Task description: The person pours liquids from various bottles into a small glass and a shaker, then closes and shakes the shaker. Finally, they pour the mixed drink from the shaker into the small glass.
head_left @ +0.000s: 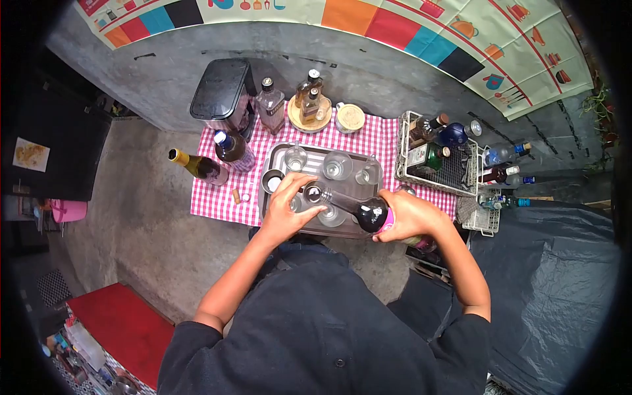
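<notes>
My left hand (pixel 284 212) pinches a small jigger-like cup (pixel 313 192) over the tray, thumb and fingers on either side of it. My right hand (pixel 416 217) is wrapped round a dark glass bottle (pixel 370 212) with a pink label. The bottle is tipped to the left, its mouth right at the cup's rim. Below both hands is a brown serving tray (pixel 374 157). On it stand a glass mug (pixel 295 157), a clear glass (pixel 337 165), another glass (pixel 363 175) and a dark metal cup (pixel 271 180). A further glass (pixel 330 216) shows partly under the bottle neck.
A cork (pixel 237 196) and a small cap (pixel 246 197) lie on the checked cloth (pixel 209 204). Bottles stand at left, including a yellow-topped one (pixel 197 166). Behind are a black-lidded container (pixel 220 92) and a wooden plate (pixel 294 118) with bottles. A wire basket (pixel 434 183) holds bottles at right.
</notes>
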`<state>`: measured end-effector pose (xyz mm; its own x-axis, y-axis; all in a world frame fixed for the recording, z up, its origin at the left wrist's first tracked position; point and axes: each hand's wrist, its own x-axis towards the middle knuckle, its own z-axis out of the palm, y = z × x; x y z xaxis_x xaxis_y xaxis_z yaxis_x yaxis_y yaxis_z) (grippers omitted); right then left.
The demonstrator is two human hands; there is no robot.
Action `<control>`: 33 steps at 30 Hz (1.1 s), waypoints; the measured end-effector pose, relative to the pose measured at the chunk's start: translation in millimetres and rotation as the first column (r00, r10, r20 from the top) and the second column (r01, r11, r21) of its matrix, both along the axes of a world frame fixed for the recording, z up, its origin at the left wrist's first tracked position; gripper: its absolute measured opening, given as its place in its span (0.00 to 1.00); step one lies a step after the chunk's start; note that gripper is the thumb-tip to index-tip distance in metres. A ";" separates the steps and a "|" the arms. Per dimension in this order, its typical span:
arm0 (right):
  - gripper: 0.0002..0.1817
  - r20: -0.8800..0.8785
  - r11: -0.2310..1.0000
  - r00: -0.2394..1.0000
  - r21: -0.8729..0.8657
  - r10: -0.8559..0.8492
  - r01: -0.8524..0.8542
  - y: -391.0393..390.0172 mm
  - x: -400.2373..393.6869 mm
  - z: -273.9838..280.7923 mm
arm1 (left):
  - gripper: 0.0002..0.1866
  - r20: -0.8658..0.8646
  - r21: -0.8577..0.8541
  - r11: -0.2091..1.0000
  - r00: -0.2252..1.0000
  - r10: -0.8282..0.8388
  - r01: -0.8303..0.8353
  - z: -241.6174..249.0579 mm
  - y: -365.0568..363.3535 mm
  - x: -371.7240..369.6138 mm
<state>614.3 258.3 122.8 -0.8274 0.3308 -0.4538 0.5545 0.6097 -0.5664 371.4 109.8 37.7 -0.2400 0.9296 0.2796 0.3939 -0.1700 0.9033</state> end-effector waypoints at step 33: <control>0.37 0.053 1.000 0.998 0.021 -0.019 0.018 5.2 -6.9 -1.5 | 0.30 0.055 -0.047 0.999 0.998 -0.024 0.027 -3.9 7.9 -6.9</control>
